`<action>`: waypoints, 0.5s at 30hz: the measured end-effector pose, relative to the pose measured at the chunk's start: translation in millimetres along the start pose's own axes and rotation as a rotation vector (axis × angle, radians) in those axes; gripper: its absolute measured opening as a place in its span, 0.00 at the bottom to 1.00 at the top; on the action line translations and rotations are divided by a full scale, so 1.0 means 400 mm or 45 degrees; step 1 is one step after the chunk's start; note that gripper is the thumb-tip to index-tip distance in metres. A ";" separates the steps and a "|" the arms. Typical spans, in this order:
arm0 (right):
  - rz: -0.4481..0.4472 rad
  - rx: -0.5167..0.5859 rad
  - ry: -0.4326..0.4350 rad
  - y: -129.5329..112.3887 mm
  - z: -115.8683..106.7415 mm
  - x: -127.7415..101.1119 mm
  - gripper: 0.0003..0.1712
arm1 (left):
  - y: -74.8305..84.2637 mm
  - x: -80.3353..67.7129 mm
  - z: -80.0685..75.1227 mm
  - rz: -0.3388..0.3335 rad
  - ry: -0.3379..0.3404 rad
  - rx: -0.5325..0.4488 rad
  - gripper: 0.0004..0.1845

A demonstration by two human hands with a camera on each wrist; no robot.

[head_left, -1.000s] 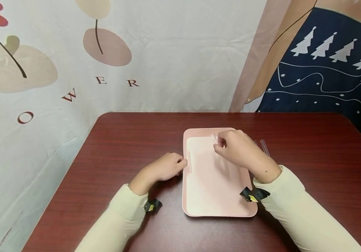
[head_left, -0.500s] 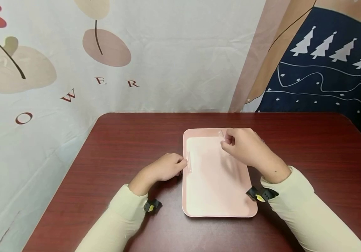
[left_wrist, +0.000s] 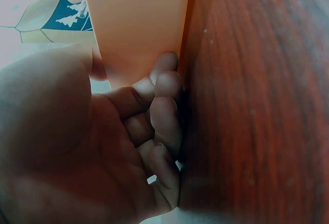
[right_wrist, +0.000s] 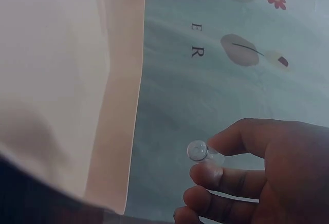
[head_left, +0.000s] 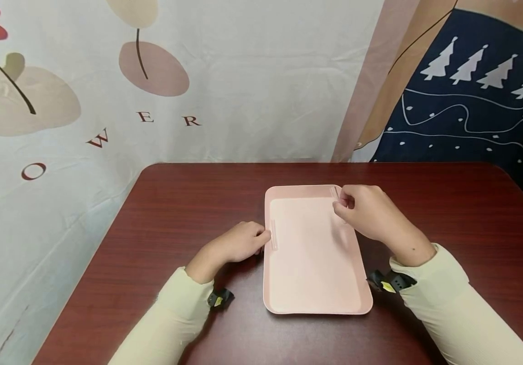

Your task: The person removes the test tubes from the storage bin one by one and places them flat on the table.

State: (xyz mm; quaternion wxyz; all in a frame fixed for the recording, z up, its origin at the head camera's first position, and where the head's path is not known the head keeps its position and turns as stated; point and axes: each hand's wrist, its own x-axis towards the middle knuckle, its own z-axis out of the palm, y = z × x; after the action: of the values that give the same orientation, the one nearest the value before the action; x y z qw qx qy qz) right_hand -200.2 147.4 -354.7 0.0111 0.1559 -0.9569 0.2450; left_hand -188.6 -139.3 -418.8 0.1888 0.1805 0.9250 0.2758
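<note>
My right hand [head_left: 368, 210] pinches a small clear test tube [head_left: 335, 193] between thumb and fingers, above the far right corner of a pink tray [head_left: 311, 274]. In the right wrist view the rounded end of the test tube [right_wrist: 197, 150] points toward the camera. A second clear tube [head_left: 274, 235] lies inside the tray along its left wall. My left hand [head_left: 238, 242] holds the tray's left edge, thumb at the rim. In the left wrist view its curled fingers [left_wrist: 165, 118] rest against the outer wall of the tray [left_wrist: 139, 23].
The tray stands on a dark red wooden table [head_left: 188, 203]. Behind the table hangs a pale printed cloth [head_left: 261, 101], with a navy tree-patterned cloth [head_left: 462, 116] to the right. A black band [head_left: 391, 281] is on the right wrist.
My right hand has moved to the right with the test tube, from over the tray toward its right edge. Tubes seen right of the tray earlier are now hidden. The left hand stays.
</note>
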 end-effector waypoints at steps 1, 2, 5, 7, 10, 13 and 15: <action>0.004 0.003 0.000 0.003 -0.002 -0.001 0.12 | 0.000 0.000 0.000 0.000 0.000 -0.002 0.21; 0.008 0.005 0.000 0.006 -0.004 -0.002 0.12 | -0.001 0.000 0.000 0.000 0.000 -0.004 0.21; 0.033 0.021 -0.017 0.014 -0.011 -0.005 0.12 | 0.000 0.000 0.000 -0.003 -0.001 -0.005 0.21; 0.048 0.033 -0.033 0.019 -0.016 -0.008 0.13 | 0.000 0.000 0.000 -0.007 -0.003 -0.005 0.21; 0.060 0.040 -0.042 0.030 -0.022 -0.012 0.13 | 0.001 0.000 -0.001 -0.008 -0.005 -0.005 0.21; 0.063 0.044 -0.030 0.042 -0.027 -0.015 0.13 | 0.002 -0.001 -0.001 -0.010 -0.005 -0.004 0.21; 0.062 0.038 -0.016 0.050 -0.028 -0.017 0.13 | 0.002 -0.001 -0.002 -0.012 -0.005 -0.005 0.20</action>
State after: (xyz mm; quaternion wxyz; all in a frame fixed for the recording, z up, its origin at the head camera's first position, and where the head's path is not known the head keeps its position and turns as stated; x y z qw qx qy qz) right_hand -200.4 171.2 -354.7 -0.0034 0.1342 -0.9566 0.2585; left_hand -188.2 -139.2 -417.6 0.1922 0.1762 0.9250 0.2766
